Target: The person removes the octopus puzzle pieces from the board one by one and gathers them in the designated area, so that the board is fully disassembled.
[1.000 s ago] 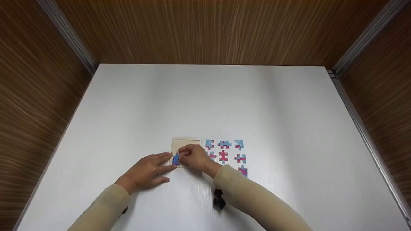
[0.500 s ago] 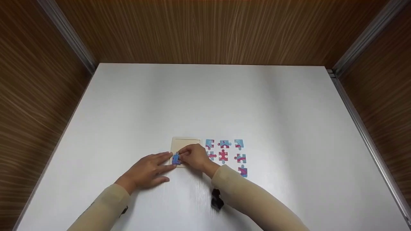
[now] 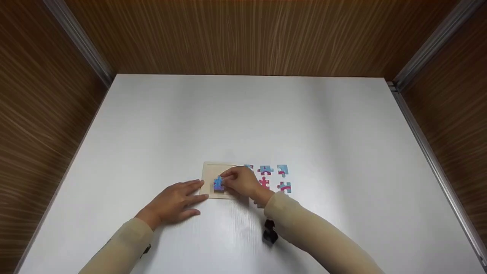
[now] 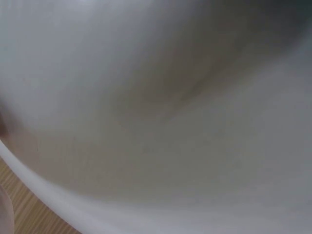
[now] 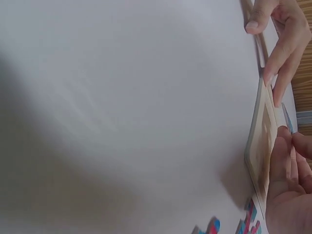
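Between thumb and fingers my right hand [image 3: 243, 182] pinches a blue and purple jigsaw piece [image 3: 218, 184], held over the shallow wooden puzzle tray [image 3: 209, 171]. The right wrist view shows that piece [image 5: 287, 117] edge-on and tilted above the tray [image 5: 258, 131]. My left hand [image 3: 177, 201] lies with fingers spread, its fingertips on the tray's left edge; the left hand [image 5: 287, 44] also shows in the right wrist view. Right of the tray lie several pink and light-blue jigsaw pieces [image 3: 265, 170], some partly hidden by my right hand and sleeve.
All of this rests on a white table [image 3: 243, 121] with wood-grain walls [image 3: 243, 38] behind and at both sides. A black device [image 3: 270, 233] hangs under the right sleeve. The left wrist view shows mostly blurred white surface [image 4: 146, 146].
My right hand has lifted the blue and purple piece from the tray's lower left corner and moved it a little right. The left hand stays put.
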### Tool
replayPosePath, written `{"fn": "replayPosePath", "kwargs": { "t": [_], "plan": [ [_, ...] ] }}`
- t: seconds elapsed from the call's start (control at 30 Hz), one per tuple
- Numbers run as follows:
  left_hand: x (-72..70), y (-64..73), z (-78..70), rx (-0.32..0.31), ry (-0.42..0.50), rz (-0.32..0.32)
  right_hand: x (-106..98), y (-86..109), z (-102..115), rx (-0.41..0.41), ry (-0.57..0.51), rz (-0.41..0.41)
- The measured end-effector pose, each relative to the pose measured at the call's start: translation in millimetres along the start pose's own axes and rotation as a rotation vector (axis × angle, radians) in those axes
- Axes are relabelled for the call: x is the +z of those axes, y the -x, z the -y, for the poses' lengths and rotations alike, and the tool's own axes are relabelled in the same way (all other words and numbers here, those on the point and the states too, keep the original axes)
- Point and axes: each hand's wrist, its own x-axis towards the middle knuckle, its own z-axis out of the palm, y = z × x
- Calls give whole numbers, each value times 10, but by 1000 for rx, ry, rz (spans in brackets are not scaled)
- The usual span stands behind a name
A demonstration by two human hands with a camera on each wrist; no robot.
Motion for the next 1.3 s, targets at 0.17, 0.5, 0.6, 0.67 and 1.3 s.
{"fn": "replayPosePath", "kwargs": {
  "t": [0.17,0.5,0.6,0.67,1.3],
  "plan": [
    [3,2,-6,1,4,0,-81,64,-23,2,-1,-3],
    [10,-1,-18,-12,4,15,-232,232,-103,29,-64,31],
    [13,2,-24,-18,-1,20,-267,274,-129,30,-66,31],
    [15,7,-25,-20,-5,17,-286,301,-153,32,-56,31],
    [31,9,-30,-28,15,3,-423,515,-305,146,-114,77]
  ]
}}
